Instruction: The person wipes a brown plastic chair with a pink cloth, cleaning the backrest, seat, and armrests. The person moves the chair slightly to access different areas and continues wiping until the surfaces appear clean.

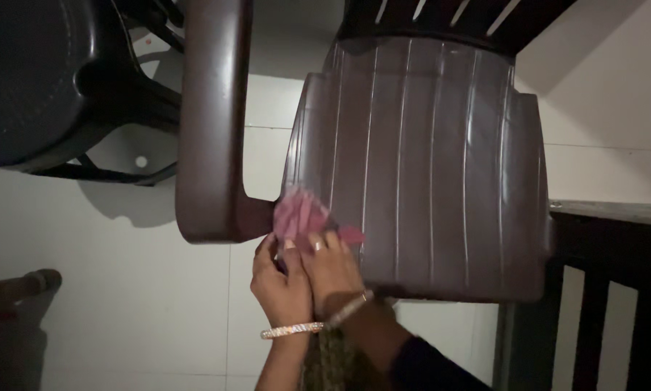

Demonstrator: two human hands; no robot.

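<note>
A brown plastic chair with a ribbed seat fills the middle of the head view, its armrest on the left. A pink cloth lies pressed against the front left corner of the seat, where the armrest post meets it. My right hand, with a ring and a bangle, lies over the cloth's lower edge. My left hand, also with a bangle, is tucked right beside and partly under the right hand, its fingers touching the cloth.
A dark plastic stool or second chair stands at the upper left on the pale tiled floor. A dark wooden frame with slats is at the right. A dim object lies at the left edge.
</note>
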